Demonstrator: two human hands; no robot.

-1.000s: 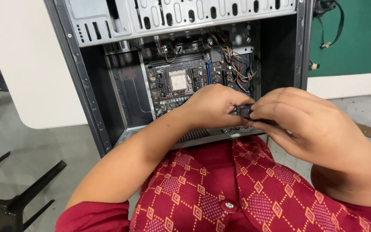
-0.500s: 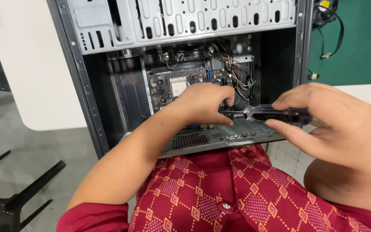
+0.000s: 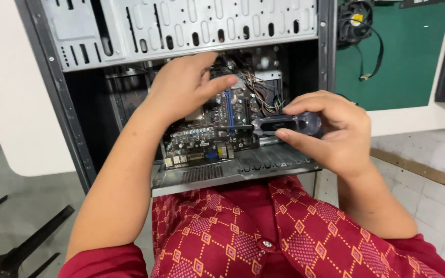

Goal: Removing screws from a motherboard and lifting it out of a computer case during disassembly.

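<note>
An open grey computer case [image 3: 181,31] stands on my lap with its motherboard [image 3: 207,139] showing inside. My left hand [image 3: 184,85] reaches into the case, fingers apart, over the upper part of the board, and holds nothing that I can see. My right hand [image 3: 330,134] grips a screwdriver [image 3: 284,123] with a black and clear handle, held sideways with its tip pointing left toward the board. A bundle of coloured wires [image 3: 266,98] hangs at the board's right edge.
A green mat [image 3: 397,62] lies on the white table to the right, with a black cooler fan [image 3: 354,20] and its cable on it. A black chair base [image 3: 11,242] stands on the grey floor at lower left. My red patterned shirt [image 3: 263,226] fills the foreground.
My left hand let go of the screwdriver's front end and moved up into the case over the motherboard. My right hand kept the screwdriver and turned it sideways.
</note>
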